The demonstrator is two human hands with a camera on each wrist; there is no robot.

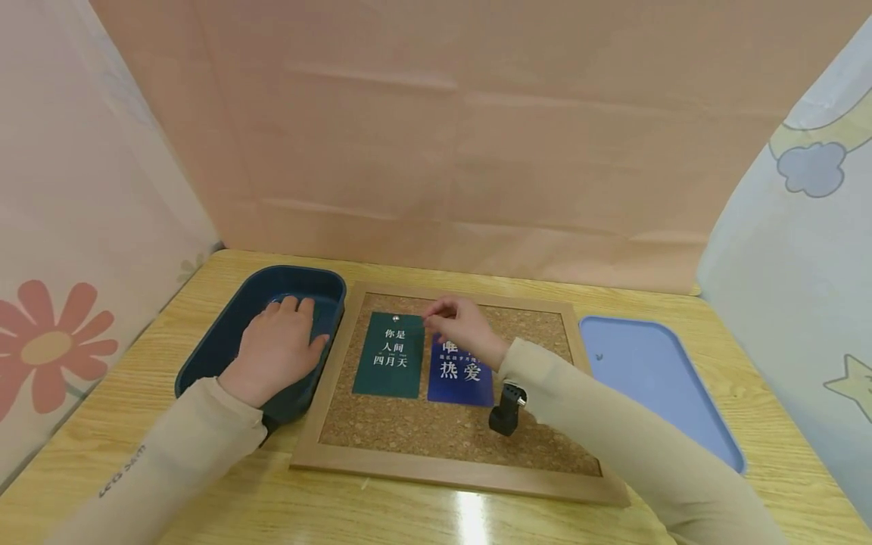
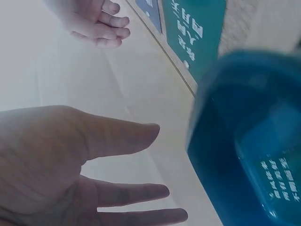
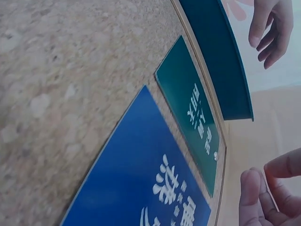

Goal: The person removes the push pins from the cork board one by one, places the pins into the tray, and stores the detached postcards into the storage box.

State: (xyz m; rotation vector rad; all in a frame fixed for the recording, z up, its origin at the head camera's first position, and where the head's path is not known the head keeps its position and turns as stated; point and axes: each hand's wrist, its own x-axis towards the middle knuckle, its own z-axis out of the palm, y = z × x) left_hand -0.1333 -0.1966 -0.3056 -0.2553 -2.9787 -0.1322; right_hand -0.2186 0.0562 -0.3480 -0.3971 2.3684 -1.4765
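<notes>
My left hand (image 1: 275, 348) hovers over a dark teal tray (image 1: 211, 344), its fingers extended and holding nothing. Inside that tray lies a card with white writing (image 2: 281, 181). A green card (image 1: 388, 363) is on the corkboard (image 1: 381, 424), with a white pushpin (image 1: 396, 319) at its top. Beside it lies a blue card (image 1: 459, 390); a small white pin (image 2: 148, 13) shows near its edge in the left wrist view. Above the blue card's top is my right hand (image 1: 463, 325), fingers loosely bent, with nothing visible between them.
A light blue tray (image 1: 654, 378) with a small dark mark stands right of the corkboard. Everything rests on a wooden table (image 1: 395, 515). Paper screens enclose the back and both sides.
</notes>
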